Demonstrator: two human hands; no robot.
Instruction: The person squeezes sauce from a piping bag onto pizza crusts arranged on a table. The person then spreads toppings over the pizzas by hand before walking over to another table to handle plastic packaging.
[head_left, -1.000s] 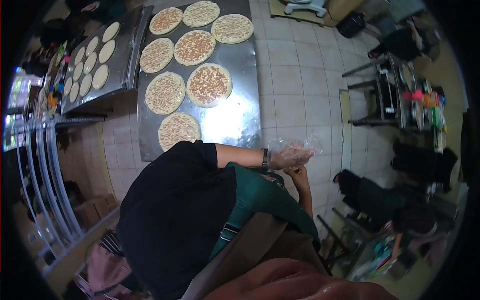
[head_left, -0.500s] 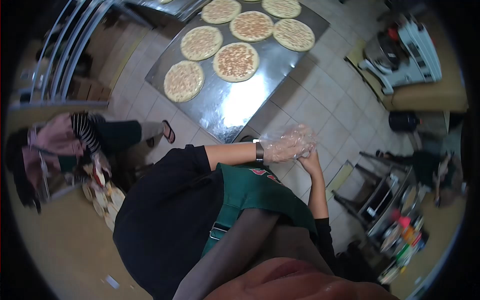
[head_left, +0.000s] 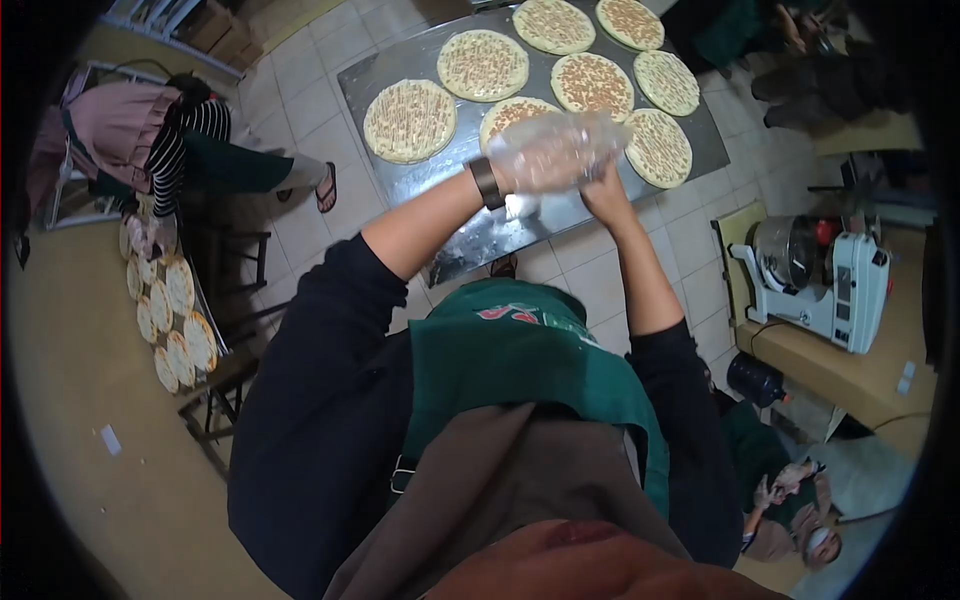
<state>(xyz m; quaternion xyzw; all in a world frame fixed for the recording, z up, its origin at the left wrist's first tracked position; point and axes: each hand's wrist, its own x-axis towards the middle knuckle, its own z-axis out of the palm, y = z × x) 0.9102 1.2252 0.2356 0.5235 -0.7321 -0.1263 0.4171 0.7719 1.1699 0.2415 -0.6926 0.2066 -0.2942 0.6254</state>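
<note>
My left hand [head_left: 540, 158], with a dark watch at its wrist, is inside a loose clear plastic glove [head_left: 575, 135]. Blur and shiny plastic hide how its fingers lie. My right hand [head_left: 603, 192] is bare at the back and wrist. Its bent fingers are closed on the plastic at the fingertip end of the left hand, partly hidden by it. Both hands are in front of me, over the near edge of a metal table [head_left: 390, 190]. Round flat topped breads lie on it; one bread [head_left: 510, 115] is partly covered by my left hand, and another bread [head_left: 660, 148] lies to the right.
At left, a person [head_left: 150, 140] bends over several filled flatbreads [head_left: 165, 320] beside a brown tabletop [head_left: 80, 400]. A stand mixer [head_left: 815, 280] stands on a table at right, with a dark water jug [head_left: 757, 380] below. Another person [head_left: 790, 500] is at lower right, and more people stand at upper right.
My view has turned, and I am closer to the metal table. Both hands have moved up in the view, from above the floor to over the table edge, still together at the plastic glove.
</note>
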